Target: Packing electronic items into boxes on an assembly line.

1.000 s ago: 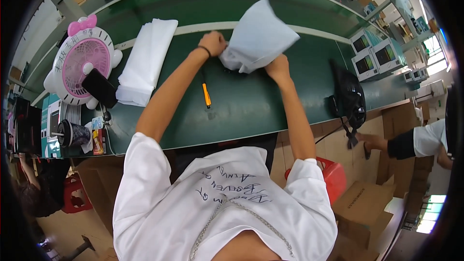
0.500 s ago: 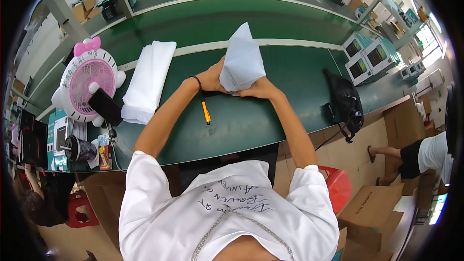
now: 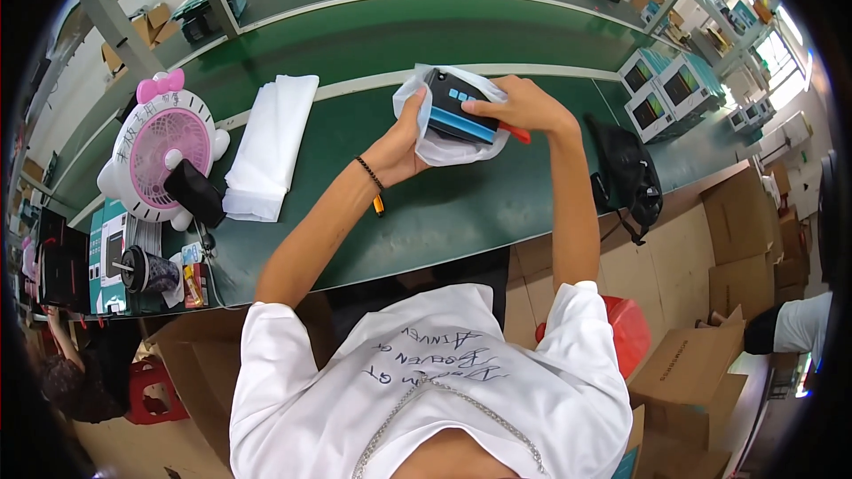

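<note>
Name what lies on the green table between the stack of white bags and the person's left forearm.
The head view shows only bare green table between the stack of white bags and the left forearm.

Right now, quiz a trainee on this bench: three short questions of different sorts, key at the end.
1. True or false: the left hand grips the white bag that wraps the dark device.
2. Multiple choice: what lies on the green table to the left of the hands? A) a stack of white bags B) a red bucket C) a keyboard
3. Fill in: the pink fan stands at the table's ____ end.

Key: 1 true. 2 A. 3 left. The right hand rests on top of the device, which is black with a blue stripe and partly out of the bag.
</note>
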Action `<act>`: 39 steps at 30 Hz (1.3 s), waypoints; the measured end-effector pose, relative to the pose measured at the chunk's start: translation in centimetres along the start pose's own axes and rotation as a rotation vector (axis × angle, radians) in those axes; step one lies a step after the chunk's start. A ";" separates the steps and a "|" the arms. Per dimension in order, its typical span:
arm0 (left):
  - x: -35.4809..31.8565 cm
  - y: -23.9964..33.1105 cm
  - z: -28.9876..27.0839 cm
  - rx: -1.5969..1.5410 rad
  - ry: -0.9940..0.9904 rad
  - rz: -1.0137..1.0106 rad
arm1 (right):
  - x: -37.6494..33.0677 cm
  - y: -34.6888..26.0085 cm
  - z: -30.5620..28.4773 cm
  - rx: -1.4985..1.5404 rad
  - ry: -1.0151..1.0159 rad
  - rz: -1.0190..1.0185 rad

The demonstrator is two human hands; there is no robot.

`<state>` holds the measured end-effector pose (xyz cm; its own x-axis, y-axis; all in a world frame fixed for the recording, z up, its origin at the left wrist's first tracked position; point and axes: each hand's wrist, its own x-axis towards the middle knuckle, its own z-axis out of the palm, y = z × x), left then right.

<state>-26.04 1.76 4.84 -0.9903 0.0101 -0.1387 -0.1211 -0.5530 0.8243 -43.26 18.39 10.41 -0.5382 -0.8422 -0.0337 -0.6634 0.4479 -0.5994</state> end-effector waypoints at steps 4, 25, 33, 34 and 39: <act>-1.0 0.6 -0.5 0.123 -0.138 -0.081 | 1.0 1.7 -0.4 -0.055 -0.099 0.145; 6.1 11.6 -2.8 1.554 -0.041 0.568 | 0.2 6.1 -10.1 0.286 0.424 0.067; 8.5 7.8 0.7 1.318 0.030 0.929 | 3.9 14.0 -11.6 0.455 0.776 -0.243; 7.9 8.0 1.8 1.291 0.061 0.922 | 3.1 13.7 -10.9 0.489 0.833 -0.230; 4.0 17.5 5.8 1.288 0.345 1.343 | -3.5 6.0 -4.2 -0.141 0.794 -0.459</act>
<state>-32.56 -3.00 21.91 -0.4232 -0.0740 0.9030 0.4827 0.8250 0.2938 -47.55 25.23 10.29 -0.3712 -0.5170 0.7713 -0.9285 0.1977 -0.3144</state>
